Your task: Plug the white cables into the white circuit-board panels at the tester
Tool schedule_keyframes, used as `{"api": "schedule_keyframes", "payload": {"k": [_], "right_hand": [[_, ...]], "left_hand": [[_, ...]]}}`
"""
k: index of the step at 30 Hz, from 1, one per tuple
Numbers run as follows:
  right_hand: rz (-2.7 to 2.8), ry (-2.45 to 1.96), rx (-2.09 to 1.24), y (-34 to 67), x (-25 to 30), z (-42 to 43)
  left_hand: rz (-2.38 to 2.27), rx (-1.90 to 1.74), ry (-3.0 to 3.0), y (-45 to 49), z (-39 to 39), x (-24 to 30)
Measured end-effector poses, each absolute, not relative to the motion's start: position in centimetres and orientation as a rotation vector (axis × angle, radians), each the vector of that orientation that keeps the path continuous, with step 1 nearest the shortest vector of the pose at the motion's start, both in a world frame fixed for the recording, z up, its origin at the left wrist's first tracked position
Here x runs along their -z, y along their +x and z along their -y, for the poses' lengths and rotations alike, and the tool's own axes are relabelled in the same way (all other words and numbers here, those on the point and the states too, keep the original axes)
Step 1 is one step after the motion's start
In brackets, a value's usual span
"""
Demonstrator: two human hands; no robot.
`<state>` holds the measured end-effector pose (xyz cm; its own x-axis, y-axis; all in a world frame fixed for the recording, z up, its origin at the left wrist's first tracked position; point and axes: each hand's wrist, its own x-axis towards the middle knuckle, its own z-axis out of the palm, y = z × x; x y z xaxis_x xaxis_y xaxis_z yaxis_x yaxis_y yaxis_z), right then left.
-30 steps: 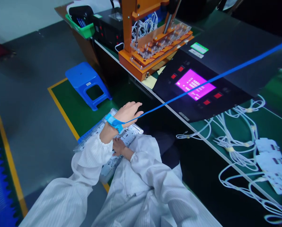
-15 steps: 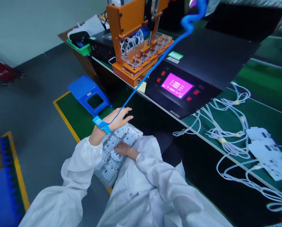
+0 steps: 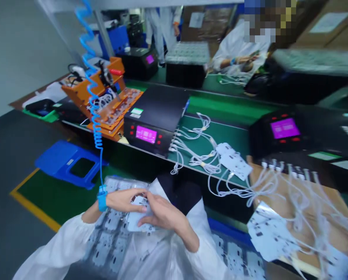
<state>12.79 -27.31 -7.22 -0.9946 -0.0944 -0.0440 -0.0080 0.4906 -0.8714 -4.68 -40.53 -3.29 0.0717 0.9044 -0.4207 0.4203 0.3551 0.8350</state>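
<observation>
Both my hands meet over my lap on a small white circuit board panel. My left hand, with a blue wrist strap, pinches its upper left edge. Beside it, my right hand is closed on the panel's right side. Under the panel lies a clear plastic tray with several white boards in its pockets, resting across my lap. A blue coiled cord runs up from the strap.
A black tester with a pink screen and an orange press fixture stand on the green bench. White cables and loose white panels lie there. A blue stool is on the floor. Other people work behind.
The view has swung up and right, showing the bench and people behind. My hands have come together and lifted a white panel off the tray; before, they rested apart on the tray.
</observation>
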Motion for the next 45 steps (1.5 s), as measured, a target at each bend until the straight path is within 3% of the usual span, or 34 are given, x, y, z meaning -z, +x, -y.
{"api": "schedule_keyframes", "payload": {"k": [5,11,20,25,29,32,37,45], "right_hand": [[-2.756,0.397,1.541,16.7,4.3,22.9],[-3.016,0.791,1.338,16.6,-0.5,16.8],[-3.612,0.73,1.025,11.6,-7.9,10.3],[-3.286,1.217,1.653,9.1,-6.8,7.6],[-2.78,1.045,2.348,3.8,-3.6,5.8],[-2.553,1.107,2.676,-0.3,-1.5,4.8],[-2.309,1.114,2.93,-2.8,-0.3,3.0],[-2.395,1.099,2.895,-3.5,-1.6,1.1]], "left_hand": [[-1.332,-0.508,1.238,-2.2,31.8,0.9],[-1.59,-0.527,1.278,-3.0,24.1,-2.9],[-1.918,-0.841,1.024,-8.4,20.4,-9.3],[-2.086,-1.179,0.791,-12.0,19.1,-10.7],[-2.243,-1.34,0.838,-15.3,16.2,-9.3],[-2.228,-1.434,0.88,-17.5,14.2,-7.5],[-2.18,-1.467,0.966,-19.4,12.8,-5.9],[-2.354,-1.383,1.176,-20.9,12.1,-4.9]]}}
